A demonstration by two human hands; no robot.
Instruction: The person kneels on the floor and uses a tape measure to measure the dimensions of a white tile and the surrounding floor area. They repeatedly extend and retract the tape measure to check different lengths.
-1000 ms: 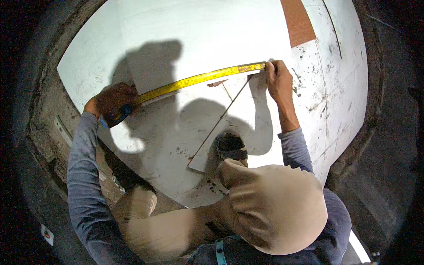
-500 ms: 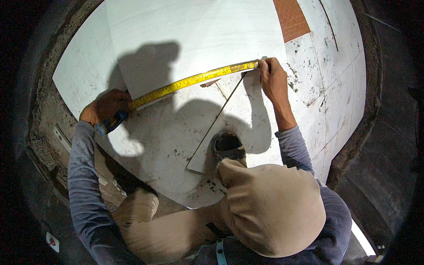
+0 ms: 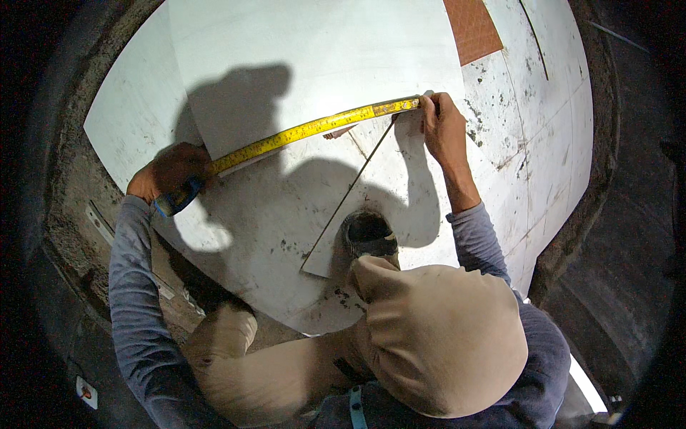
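A worker crouched on a white floor (image 3: 421, 171) stretches a tape measure between two bare hands. The left hand (image 3: 171, 171), near the floor's left edge, is closed around the blue-and-dark case (image 3: 179, 198), its fingers partly lost in shadow; the right hand (image 3: 444, 121) pinches the far end of the yellow blade (image 3: 314, 131), thumb and fingers together. The tape measure spans the floor from near that left edge toward the upper right, its blade following the near edge of a large white sheet (image 3: 336, 57) — whether it touches the sheet all along cannot be told.

Below the blade, a dark slanting seam (image 3: 350, 191) runs down toward a dark shoe (image 3: 369, 236); a reddish-brown piece (image 3: 473, 32) lies toward the floor's upper right corner.

A sound reading calls for a taut blade, lying flat, without sag or twist, and parallel to the sheet's edge. The right hand should seat the end squarely at the chosen starting point and hold it there; the left should steady the case — a slip at either end would spoil the figure. Reading from directly above should limit error.
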